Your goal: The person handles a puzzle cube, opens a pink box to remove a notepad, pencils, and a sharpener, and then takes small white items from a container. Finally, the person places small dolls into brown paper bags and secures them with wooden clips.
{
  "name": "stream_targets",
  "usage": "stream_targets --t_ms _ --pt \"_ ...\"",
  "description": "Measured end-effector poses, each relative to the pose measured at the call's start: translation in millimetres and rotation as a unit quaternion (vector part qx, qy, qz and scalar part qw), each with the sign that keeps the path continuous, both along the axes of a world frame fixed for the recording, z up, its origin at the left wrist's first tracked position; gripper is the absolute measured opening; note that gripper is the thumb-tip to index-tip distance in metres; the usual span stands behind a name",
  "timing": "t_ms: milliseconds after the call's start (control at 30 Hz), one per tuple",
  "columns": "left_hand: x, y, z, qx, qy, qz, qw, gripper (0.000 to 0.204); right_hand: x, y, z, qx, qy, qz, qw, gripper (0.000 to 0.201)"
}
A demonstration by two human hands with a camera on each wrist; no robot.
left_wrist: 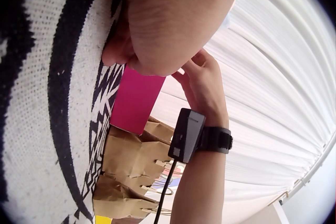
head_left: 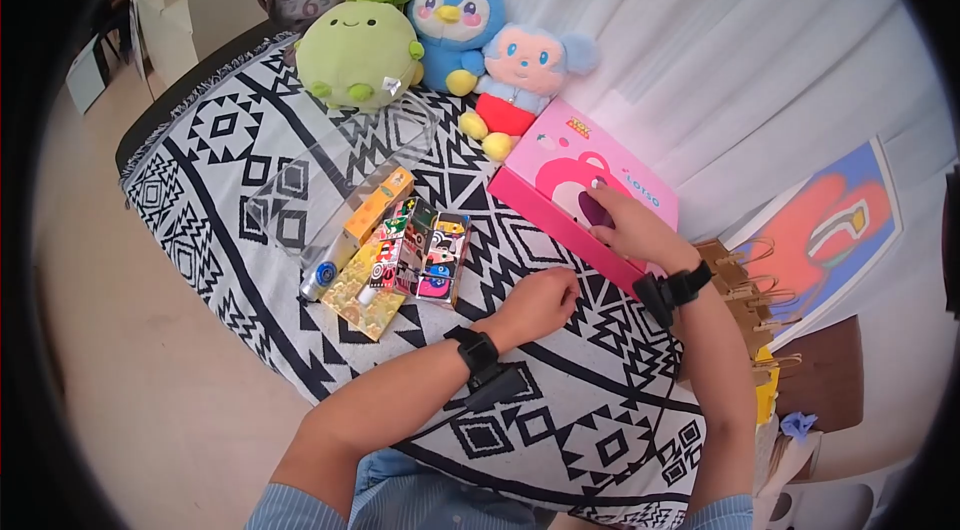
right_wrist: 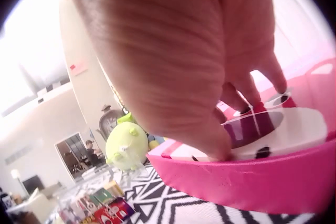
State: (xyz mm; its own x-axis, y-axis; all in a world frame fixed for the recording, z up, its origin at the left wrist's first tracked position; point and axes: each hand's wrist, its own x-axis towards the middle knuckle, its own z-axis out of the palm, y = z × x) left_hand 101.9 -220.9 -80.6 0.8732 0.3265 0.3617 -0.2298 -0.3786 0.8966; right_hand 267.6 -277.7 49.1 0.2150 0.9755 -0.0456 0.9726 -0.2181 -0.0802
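A pink box (head_left: 521,192) printed with a cartoon bear face and the word LOTSO lies at the right of the table. My right hand (head_left: 640,232) rests on its lid, fingertips touching the printed face. The right wrist view shows those fingers spread down onto the box top (right_wrist: 310,129), the thumb by the front edge. My left hand (head_left: 538,306) lies on the black-and-white patterned cloth (head_left: 600,440) in front of the box, fingers loosely curled and holding nothing. Seen from the left wrist, the left hand (left_wrist: 173,19) hides part of the box side (left_wrist: 137,98).
Left of the box lie a clear plastic case (head_left: 325,170), a yellow box (head_left: 380,202), a patterned gold packet (head_left: 360,305) and several colourful small boxes (head_left: 440,260). Plush toys, one green (head_left: 355,50), line the back. Brown paper bags (head_left: 735,295) stand at the right.
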Motion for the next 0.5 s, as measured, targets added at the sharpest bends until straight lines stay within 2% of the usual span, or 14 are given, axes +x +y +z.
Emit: stream_targets --t_ms 33,133,233,333,500 --pt "0.4 -0.1 0.0 -0.002 -0.002 0.001 1.000 0.007 4.2 5.3 -1.5 -0.038 0.048 -0.008 0.998 0.059" --pt "-0.5 0.7 -0.6 -0.002 -0.001 0.001 1.000 0.007 7.7 19.2 -7.8 -0.071 0.005 0.000 0.997 0.065" --pt "-0.3 0.6 -1.4 -0.004 -0.004 -0.002 1.000 0.006 -4.1 22.1 5.6 -0.080 0.056 -0.040 0.994 0.067" --pt "0.2 1.7 -2.4 0.022 -0.013 0.006 1.000 0.007 4.2 15.8 11.9 -0.070 0.062 -0.027 0.995 0.069" --pt "2.3 -0.1 -6.3 0.025 -0.020 0.007 0.999 0.005 15.1 8.2 -0.7 -0.047 0.019 -0.020 0.999 0.071"
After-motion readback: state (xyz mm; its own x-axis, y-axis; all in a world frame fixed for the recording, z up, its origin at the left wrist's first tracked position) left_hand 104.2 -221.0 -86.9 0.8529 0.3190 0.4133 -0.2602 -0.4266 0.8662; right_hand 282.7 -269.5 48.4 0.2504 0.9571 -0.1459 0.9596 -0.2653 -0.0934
